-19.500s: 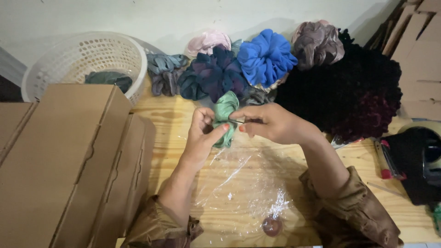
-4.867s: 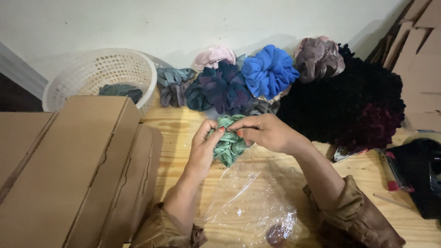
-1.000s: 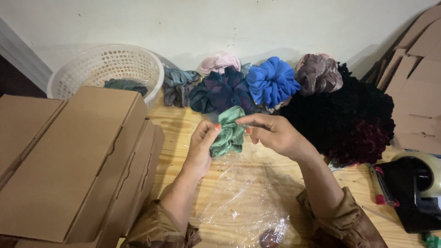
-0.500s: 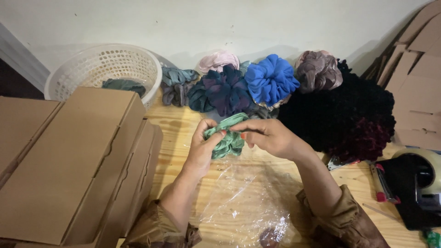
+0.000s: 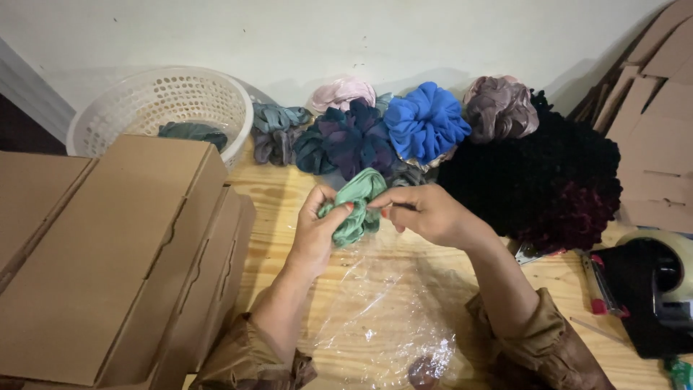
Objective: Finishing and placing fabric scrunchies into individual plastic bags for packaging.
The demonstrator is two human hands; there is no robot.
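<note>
A single head-worn camera looks steeply down and forward over the wooden bench (image 5: pixel 274 209) from the person's own seat, facing the pale wall (image 5: pixel 361 36) along the top of the frame. It sits close: both forearms enter from the bottom edge (sleeves cut off), and the hands meet just above centre. No second view overlaps it.

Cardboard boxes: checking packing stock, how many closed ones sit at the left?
3: a large one nearest, one tucked beside it, one at the far left edge. More may be hidden.

Green scrunchie (image 5: pixel 357 206), blue scrunchie (image 5: pixel 426 121), white basket (image 5: pixel 162 101)
</note>
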